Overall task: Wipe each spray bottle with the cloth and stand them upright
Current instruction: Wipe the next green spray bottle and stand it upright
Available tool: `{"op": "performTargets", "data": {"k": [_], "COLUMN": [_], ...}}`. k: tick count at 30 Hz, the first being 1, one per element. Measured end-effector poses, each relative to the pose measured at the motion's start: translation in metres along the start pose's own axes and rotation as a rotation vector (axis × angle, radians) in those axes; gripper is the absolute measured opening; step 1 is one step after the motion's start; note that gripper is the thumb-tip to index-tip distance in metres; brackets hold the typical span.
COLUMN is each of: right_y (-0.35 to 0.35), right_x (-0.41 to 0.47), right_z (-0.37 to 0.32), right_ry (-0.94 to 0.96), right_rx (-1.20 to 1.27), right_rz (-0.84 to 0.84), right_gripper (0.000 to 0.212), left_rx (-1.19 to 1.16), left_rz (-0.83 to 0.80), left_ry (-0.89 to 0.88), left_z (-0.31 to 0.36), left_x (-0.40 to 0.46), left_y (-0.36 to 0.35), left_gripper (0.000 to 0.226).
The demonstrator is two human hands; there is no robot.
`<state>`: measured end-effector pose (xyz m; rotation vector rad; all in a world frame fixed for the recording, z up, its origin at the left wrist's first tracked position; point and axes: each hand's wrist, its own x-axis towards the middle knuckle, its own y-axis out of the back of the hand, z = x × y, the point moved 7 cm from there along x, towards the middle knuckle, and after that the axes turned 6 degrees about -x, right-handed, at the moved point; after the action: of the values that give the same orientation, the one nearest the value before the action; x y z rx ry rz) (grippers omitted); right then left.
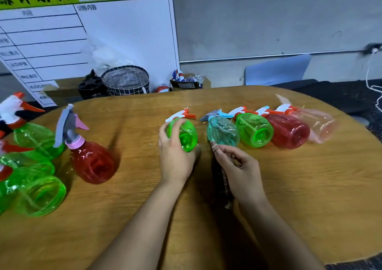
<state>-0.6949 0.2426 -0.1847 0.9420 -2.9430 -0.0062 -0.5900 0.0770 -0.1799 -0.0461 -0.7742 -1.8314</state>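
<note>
We see the biggest risk in the row of bottles lying on their sides near the far edge of the wooden surface: they are round-bellied, light-looking plastic, and lifting one could nudge its neighbour and set it rolling toward that edge. The green bottle at the near-left end of the row lies apart from the teal bottle, but the teal one touches a second green bottle, which sits against a red bottle and a pale pink bottle. Our left hand curls over the green bottle, fingers wrapped on its belly; a slick wall could slip in that grip. Our right hand pinches the dark patterned cloth, which trails toward the near edge and could snag a trigger. At the left edge, a red bottle with a pink collar and several green ones stand close together, and could topple if bumped. All are translucent, with small coloured trigger heads.
</note>
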Motion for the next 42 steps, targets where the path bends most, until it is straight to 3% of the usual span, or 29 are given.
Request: {"op": "performTargets", "data": {"k": [6, 11, 18, 23, 26, 31, 35, 39, 42], "right_y": [-0.021, -0.059, -0.080, -0.078, -0.082, -0.094, -0.090, -0.107, -0.129], "right_x": [-0.033, -0.068, -0.112, -0.130, -0.137, -0.143, -0.115, -0.085, -0.077], "right_z": [-0.001, 0.008, 0.000, -0.025, -0.023, -0.018, -0.044, -0.083, -0.073], "right_ry": [-0.040, -0.134, -0.227, -0.108, -0.050, 0.054, 0.181, 0.495, 0.524], "right_rx": [0.003, 0.109, 0.253, 0.154, 0.049, -0.033, -0.085, -0.384, -0.626], "right_rz": [-0.058, -0.123, -0.123, -0.138, -0.125, -0.147, -0.062, -0.109, -0.166], "right_gripper": [0.010, 0.009, 0.011, 0.011, 0.023, 0.021, 0.020, 0.025, 0.031], "left_rx": [-0.299, -0.613, -0.713, -0.852, -0.907, -1.020, -1.124, -1.168, -1.169], "left_rz": [0.126, 0.163, -0.010, -0.238, -0.345, -0.275, -0.274, -0.251, -0.253], "left_ry": [-0.046, 0.033, 0.123, 0.229, 0.253, 0.356, 0.429, 0.452, 0.461], "left_z": [0.008, 0.023, 0.006, -0.009, -0.015, -0.033, -0.043, -0.050, -0.052], "left_x": [-0.045, -0.099, -0.126, -0.131, -0.136, -0.137, -0.133, -0.134, -0.132], "left_y": [0.054, 0.095, 0.130, 0.136, 0.133, 0.129, 0.128, 0.126, 0.124], "left_gripper": [0.075, 0.076, 0.074, 0.102, 0.094, 0.073, 0.066, 0.061, 0.053]}}
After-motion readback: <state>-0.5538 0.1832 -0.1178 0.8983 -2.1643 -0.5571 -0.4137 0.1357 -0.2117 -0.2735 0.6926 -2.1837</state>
